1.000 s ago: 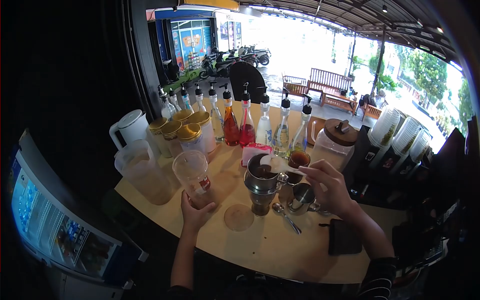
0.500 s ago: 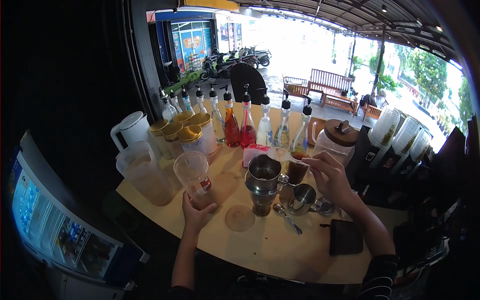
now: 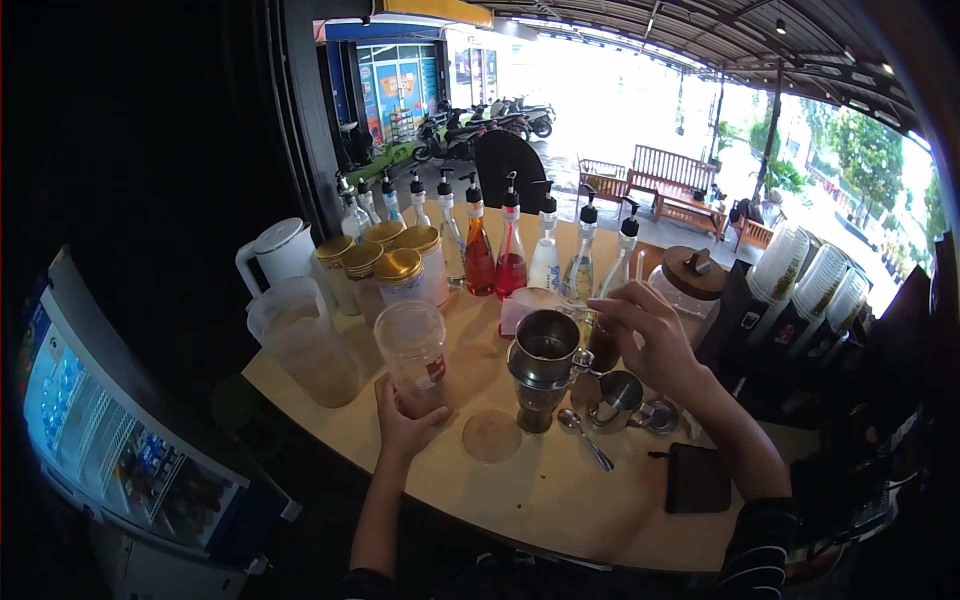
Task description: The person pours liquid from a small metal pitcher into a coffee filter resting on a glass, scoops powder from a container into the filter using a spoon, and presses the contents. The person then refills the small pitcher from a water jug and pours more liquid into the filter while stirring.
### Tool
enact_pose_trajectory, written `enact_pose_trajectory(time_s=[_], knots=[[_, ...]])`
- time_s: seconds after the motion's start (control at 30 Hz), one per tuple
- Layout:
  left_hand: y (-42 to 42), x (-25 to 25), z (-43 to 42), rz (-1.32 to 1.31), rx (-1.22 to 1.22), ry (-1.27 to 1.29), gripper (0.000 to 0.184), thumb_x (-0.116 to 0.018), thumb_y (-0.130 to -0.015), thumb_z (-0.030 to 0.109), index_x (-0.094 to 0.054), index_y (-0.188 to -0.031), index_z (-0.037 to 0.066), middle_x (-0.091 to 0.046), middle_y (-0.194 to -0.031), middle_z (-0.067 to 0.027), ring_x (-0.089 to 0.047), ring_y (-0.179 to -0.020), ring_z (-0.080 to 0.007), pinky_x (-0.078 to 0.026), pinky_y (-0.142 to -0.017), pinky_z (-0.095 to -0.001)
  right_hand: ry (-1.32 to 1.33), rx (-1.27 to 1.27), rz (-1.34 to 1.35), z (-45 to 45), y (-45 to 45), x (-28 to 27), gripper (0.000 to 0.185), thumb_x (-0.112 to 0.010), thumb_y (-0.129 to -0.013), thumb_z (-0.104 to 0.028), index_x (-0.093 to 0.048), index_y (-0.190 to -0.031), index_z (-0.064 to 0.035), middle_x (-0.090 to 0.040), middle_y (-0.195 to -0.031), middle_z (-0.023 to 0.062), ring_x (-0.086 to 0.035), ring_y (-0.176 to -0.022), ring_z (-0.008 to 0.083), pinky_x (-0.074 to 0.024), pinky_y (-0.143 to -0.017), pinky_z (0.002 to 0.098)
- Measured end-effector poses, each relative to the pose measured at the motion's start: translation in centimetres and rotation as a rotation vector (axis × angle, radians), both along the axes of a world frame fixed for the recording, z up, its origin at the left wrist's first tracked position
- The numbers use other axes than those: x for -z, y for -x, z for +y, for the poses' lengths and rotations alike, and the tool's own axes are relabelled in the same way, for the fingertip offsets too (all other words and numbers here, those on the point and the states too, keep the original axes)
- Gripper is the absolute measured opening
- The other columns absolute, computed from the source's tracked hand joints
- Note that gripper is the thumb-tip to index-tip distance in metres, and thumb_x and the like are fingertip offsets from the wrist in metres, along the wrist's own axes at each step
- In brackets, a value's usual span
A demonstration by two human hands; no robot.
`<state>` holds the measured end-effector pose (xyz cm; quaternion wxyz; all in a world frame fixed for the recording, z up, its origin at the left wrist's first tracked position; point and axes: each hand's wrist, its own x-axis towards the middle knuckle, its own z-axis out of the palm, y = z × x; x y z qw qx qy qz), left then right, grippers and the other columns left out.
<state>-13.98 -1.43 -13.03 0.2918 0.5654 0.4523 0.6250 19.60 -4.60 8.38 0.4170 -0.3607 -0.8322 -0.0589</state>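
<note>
My left hand (image 3: 410, 420) is wrapped round the lower part of a clear plastic jar (image 3: 410, 340) standing on the table. Pinched in my right hand (image 3: 650, 335) is a pale scoop (image 3: 540, 300), its bowl above and behind the metal dripper (image 3: 545, 345). The dripper sits on a glass (image 3: 535, 405) and has dark contents. A round lid (image 3: 492, 437) lies between the jar and the glass. To the right are a spoon (image 3: 587, 440) and a metal pitcher (image 3: 615, 397). My right hand partly hides a glass of dark liquid (image 3: 604, 347).
Pump bottles (image 3: 480, 250) line the back of the table (image 3: 440, 490). Gold-lidded jars (image 3: 402, 275), a plastic pitcher (image 3: 305, 345) and a white jug (image 3: 280, 250) stand left. A wooden-lidded jar (image 3: 690, 290), stacked cups (image 3: 780, 262) and a dark pouch (image 3: 698, 478) are right.
The scoop in my right hand has moved up and away from the dripper's opening, now behind its rim. The whole view has shifted slightly. My left hand still holds the jar.
</note>
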Motion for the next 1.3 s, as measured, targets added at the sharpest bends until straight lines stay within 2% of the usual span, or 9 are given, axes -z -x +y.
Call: enact_pose_trajectory(time_s=[0.1, 0.3, 0.53, 0.6, 0.7, 0.83, 0.9, 1.07, 1.3], knots=[[0.2, 0.1, 0.1, 0.019, 0.036, 0.004, 0.090, -0.088, -0.050, 0.004, -0.037, -0.124, 0.003, -0.046, -0.119, -0.0098, -0.050, -0.114, -0.0219, -0.044, -0.098, -0.0356, -0.079, -0.091, -0.101, 0.9, 3.3, -1.6, 0.035, -0.059, -0.069, 0.004, -0.067, -0.101, -0.0078, -0.055, -0.092, 0.0080, -0.056, -0.089, 0.0254, -0.0418, -0.084, 0.0392], [0.5, 0.5, 0.1, 0.029, 0.081, 0.039, 0.095, -0.089, -0.050, 0.007, -0.035, -0.128, 0.003, -0.046, -0.124, -0.0122, -0.050, -0.115, -0.0236, -0.043, -0.098, -0.0368, -0.287, -0.175, -0.393, 3.9, 11.9, -2.0, 0.034, -0.063, -0.065, -0.001, -0.066, -0.097, -0.0101, -0.057, -0.097, 0.0033, -0.055, -0.095, 0.0193, -0.0365, -0.091, 0.0379], [-0.1, -0.2, -0.2, -0.095, 0.092, 0.017, 0.105, -0.088, -0.051, 0.008, -0.028, -0.138, 0.003, -0.042, -0.133, -0.0171, -0.044, -0.124, -0.0266, -0.039, -0.103, -0.0393, -0.286, -0.184, -0.242, 2.2, 11.6, -2.2, 0.024, -0.062, -0.073, -0.006, -0.066, -0.096, -0.0072, -0.054, -0.108, 0.0077, -0.051, -0.106, 0.0216, -0.0312, -0.101, 0.0434], [0.1, -0.4, -0.7, 0.109, -0.098, -0.056, 0.100, -0.086, -0.054, 0.013, -0.031, -0.137, 0.002, -0.041, -0.134, -0.0181, -0.039, -0.128, -0.0282, -0.033, -0.107, -0.0413, -0.193, -0.142, -0.146, 0.9, 8.5, -2.0, 0.020, -0.062, -0.078, -0.009, -0.065, -0.098, -0.0060, -0.054, -0.105, 0.0086, -0.052, -0.105, 0.0240, -0.0332, -0.098, 0.0415], [-0.3, -1.4, -1.7, 0.110, -0.295, -0.210, 0.088, -0.081, -0.062, 0.017, -0.035, -0.135, 0.002, -0.043, -0.131, -0.0163, -0.039, -0.126, -0.0287, -0.031, -0.106, -0.0424, -0.022, 0.052, 0.007, -1.4, 2.9, -0.3, 0.019, -0.062, -0.082, -0.010, -0.064, -0.100, -0.0048, -0.056, -0.099, 0.0098, -0.054, -0.103, 0.0258, -0.0375, -0.093, 0.0406], [-1.0, -1.2, -1.5, 0.227, -0.493, -0.371, 0.076, -0.076, -0.068, 0.019, -0.039, -0.132, 0.003, -0.047, -0.122, -0.0146, -0.046, -0.115, -0.0291, -0.036, -0.099, -0.0417, 0.244, 0.247, 0.121, -2.4, -4.7, 6.4, 0.025, -0.066, -0.082, -0.012, -0.063, -0.104, -0.0011, -0.060, -0.095, 0.0134, -0.060, -0.089, 0.0238, -0.0469, -0.079, 0.0332], [-3.9, -4.6, -2.3, 0.372, -0.252, -0.549, 0.068, -0.074, -0.070, 0.019, -0.043, -0.128, 0.002, -0.050, -0.114, -0.0143, -0.050, -0.106, -0.0294, -0.039, -0.095, -0.0408, 0.372, 0.310, 0.142, -3.3, -7.4, 10.5, 0.024, -0.064, -0.083, -0.014, -0.062, -0.102, 0.0003, -0.062, -0.094, 0.0139, -0.062, -0.084, 0.0253, -0.0481, -0.076, 0.0345], [-10.7, -8.4, -0.9, 0.274, 0.051, -0.498, 0.072, -0.078, -0.068, 0.023, -0.044, -0.127, 0.000, -0.051, -0.120, -0.0160, -0.050, -0.114, -0.0297, -0.040, -0.096, -0.0401, 0.728, 0.366, 0.239, -4.6, -8.8, 15.6, 0.026, -0.061, -0.089, -0.021, -0.060, -0.100, 0.0026, -0.065, -0.085, 0.0134, -0.065, -0.080, 0.0252, -0.0493, -0.074, 0.0340], [-13.3, -10.5, -0.2, 0.167, 0.284, -0.215, 0.081, -0.086, -0.062, 0.026, -0.044, -0.126, -0.002, -0.056, -0.119, -0.0150, -0.054, -0.113, -0.0241, -0.042, -0.098, -0.0371, 0.844, 0.107, 0.694, -4.0, -8.2, 18.9, 0.023, -0.057, -0.094, -0.021, -0.058, -0.087, 0.0007, -0.060, -0.075, 0.0008, -0.056, -0.072, 0.0075, -0.0449, -0.066, 0.0234]])
